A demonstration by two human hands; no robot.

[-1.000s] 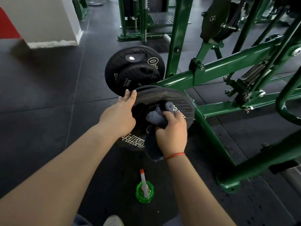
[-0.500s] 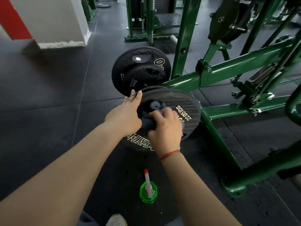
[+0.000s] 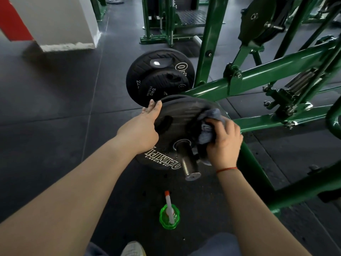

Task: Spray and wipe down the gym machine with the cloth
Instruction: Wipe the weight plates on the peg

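Note:
A black weight plate [image 3: 182, 115] with white lettering hangs on a steel peg [image 3: 188, 163] of the green gym machine [image 3: 258, 74]. My left hand [image 3: 142, 128] grips the plate's left rim, its fingers curled over the edge. My right hand [image 3: 224, 141] clutches a bunched blue-grey cloth [image 3: 210, 122] and presses it against the plate's right side. A green spray bottle [image 3: 169, 215] with a white nozzle and an orange tip stands on the floor below the plate, between my arms.
A second pair of black plates [image 3: 158, 78] hangs just behind the near one. Green frame bars [image 3: 276, 194] run to the right and low across the floor. A white pillar base [image 3: 66, 45] stands far left. Dark rubber floor [image 3: 46, 117] lies to the left. My shoe [image 3: 133, 249] shows at the bottom.
My right hand has carried the cloth from the plate's middle to its right side, uncovering the steel peg. My left hand has stayed on the rim.

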